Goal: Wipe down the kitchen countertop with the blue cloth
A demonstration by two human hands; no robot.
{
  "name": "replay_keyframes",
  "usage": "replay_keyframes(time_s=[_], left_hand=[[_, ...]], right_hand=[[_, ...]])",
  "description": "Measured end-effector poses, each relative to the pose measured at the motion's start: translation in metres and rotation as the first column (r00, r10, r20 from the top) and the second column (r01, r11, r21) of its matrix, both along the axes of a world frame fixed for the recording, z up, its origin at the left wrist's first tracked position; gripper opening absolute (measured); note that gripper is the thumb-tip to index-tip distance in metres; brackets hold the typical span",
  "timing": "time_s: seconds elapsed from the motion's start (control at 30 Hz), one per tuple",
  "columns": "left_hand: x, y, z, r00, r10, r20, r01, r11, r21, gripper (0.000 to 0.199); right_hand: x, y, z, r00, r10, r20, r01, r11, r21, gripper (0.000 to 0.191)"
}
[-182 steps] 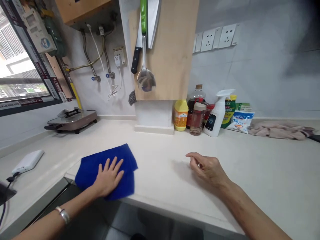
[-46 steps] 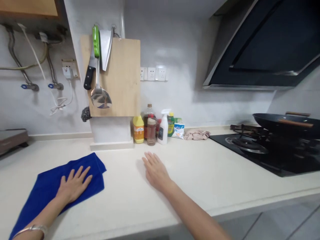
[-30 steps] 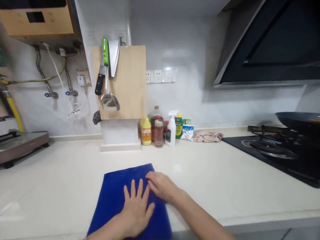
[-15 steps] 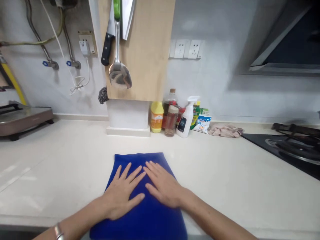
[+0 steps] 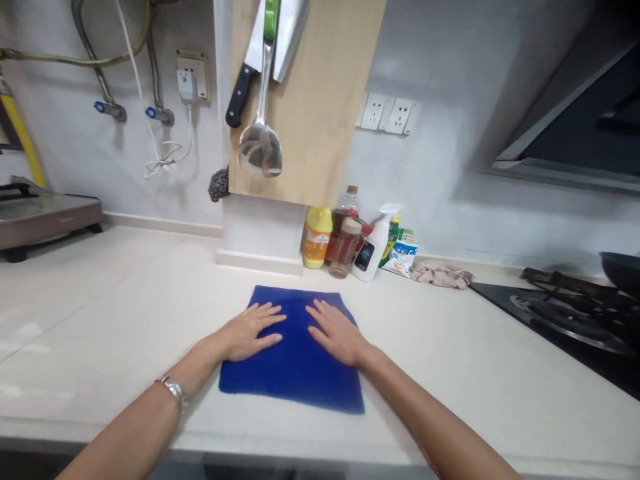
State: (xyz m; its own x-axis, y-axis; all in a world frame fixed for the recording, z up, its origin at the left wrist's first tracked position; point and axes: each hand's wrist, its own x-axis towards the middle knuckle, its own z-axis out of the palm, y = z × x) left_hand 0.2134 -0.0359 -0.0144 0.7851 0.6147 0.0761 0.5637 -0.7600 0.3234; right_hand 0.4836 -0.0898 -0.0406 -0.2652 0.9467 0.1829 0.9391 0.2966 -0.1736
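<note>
A folded blue microfiber towel [image 5: 293,377] lies flat on the pale stone countertop [image 5: 115,320], in front of the cutting board's base. My left hand [image 5: 249,328] rests palm down on the towel's left part, fingers together and pointing right. My right hand [image 5: 336,332] presses on its right part, fingers spread and pointing up and left. Neither hand grips the cloth. A strip of blue shows between them, and the towel's near edge lies uncovered in front of them. A metal bangle circles my left wrist.
Behind the towel stand a yellow bottle [image 5: 317,237], a spice jar [image 5: 343,248] and a white spray bottle [image 5: 373,245]. A pink rag [image 5: 442,275] lies to the right, before a black gas hob [image 5: 565,320]. A grey electric griddle [image 5: 35,220] sits far left.
The towel has moved from the counter's left to the middle, and it lies flatter and squarer. My right hand has come onto it. Both hands have drawn apart, away from the front edge.
</note>
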Motion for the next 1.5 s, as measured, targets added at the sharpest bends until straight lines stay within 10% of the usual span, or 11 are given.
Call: replay_keyframes(time_s=[0.13,0.37,0.73,1.0,1.2,1.5], left_hand=[[-0.021,0.005,0.006,0.99,0.064,0.128,-0.068,0.997,0.029,0.055],[-0.047,0.03,0.014,0.829,0.494,0.261,-0.523,0.851,0.052,0.051],[-0.045,0.042,0.002,0.83,0.539,0.142,-0.552,0.831,0.075,0.044],[-0.044,0.042,-0.001,0.832,0.541,0.124,-0.55,0.833,0.053,0.044],[-0.042,0.045,0.001,0.809,0.576,0.122,-0.58,0.814,0.004,0.044],[-0.043,0.054,0.005,0.756,0.647,0.099,-0.646,0.762,-0.04,0.05]], right_hand=[[0.007,-0.016,-0.007,0.999,-0.02,0.029,0.02,1.0,0.007,0.061],[0.021,-0.064,-0.015,0.993,-0.096,0.063,0.084,0.982,0.171,0.056],[-0.028,-0.018,0.014,0.992,0.105,0.07,-0.094,0.986,-0.14,0.058],[0.02,-0.083,0.001,0.982,-0.069,0.174,0.09,0.989,-0.119,0.058],[-0.016,-0.125,0.015,0.979,0.071,0.192,-0.03,0.977,-0.211,0.059],[-0.087,-0.048,0.03,0.964,0.234,0.127,-0.199,0.95,-0.241,0.059]])
